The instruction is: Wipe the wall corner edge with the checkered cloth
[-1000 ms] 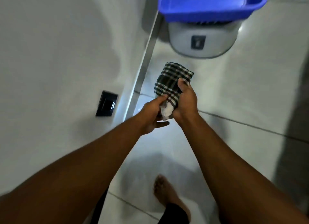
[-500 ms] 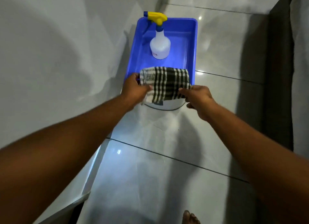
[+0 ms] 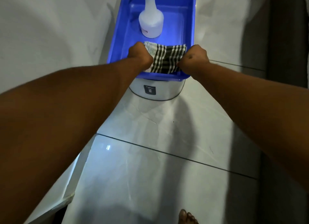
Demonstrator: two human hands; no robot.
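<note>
The black-and-white checkered cloth (image 3: 165, 58) is stretched flat between both hands, low inside the near end of a blue plastic tray (image 3: 119, 44). My left hand (image 3: 140, 55) grips its left end and my right hand (image 3: 194, 58) grips its right end, both fists closed on the fabric. Whether the cloth rests on the tray floor I cannot tell. The white wall (image 3: 50, 39) runs along the left, and its outer corner edge (image 3: 66, 197) shows at the bottom left.
A white spray bottle (image 3: 151, 23) stands in the tray behind the cloth. The tray sits on a round white bin (image 3: 157, 91). Glossy floor tiles (image 3: 150, 173) stretch below, a dark panel (image 3: 287, 39) lines the right side, and a bare foot (image 3: 187, 218) shows at the bottom.
Both hands went from bunching the cloth to spreading it out, then lowered it into the near end of the blue tray. The view has come closer to the tray.
</note>
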